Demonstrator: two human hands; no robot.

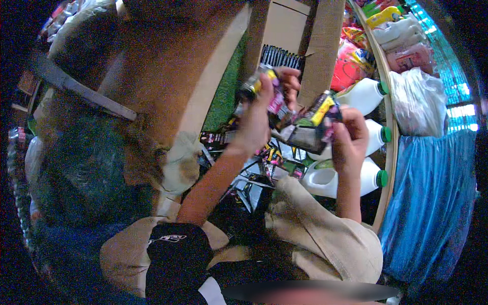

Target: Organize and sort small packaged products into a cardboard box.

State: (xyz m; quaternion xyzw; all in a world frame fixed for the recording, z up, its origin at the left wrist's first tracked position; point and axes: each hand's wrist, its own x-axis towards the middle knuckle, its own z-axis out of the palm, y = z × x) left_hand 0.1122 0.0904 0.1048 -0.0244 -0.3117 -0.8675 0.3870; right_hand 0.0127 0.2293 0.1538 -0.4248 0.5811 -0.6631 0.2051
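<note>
My left hand (263, 103) is closed around several small dark packets (276, 99) with pink and yellow print, above the near end of a cardboard box. To its right, my right hand (349, 133) grips another dark packet (312, 127) with a yellow band. The two held bunches nearly meet, and I cannot tell whether they touch. A row of dark packets (282, 57) stands on edge inside the cardboard box (324, 42). Below my hands, a loose heap of similar packets (248, 187) lies between my legs. Motion blurs both hands.
White plastic jugs with green caps (358, 177) lie at my right, beside a wooden shelf edge (389, 152). Beyond it are a blue plastic sheet (427, 206) and a clear plastic bag (417, 101). Red packages (349, 65) lie farther up. Dark green plastic (91, 167) is at the left.
</note>
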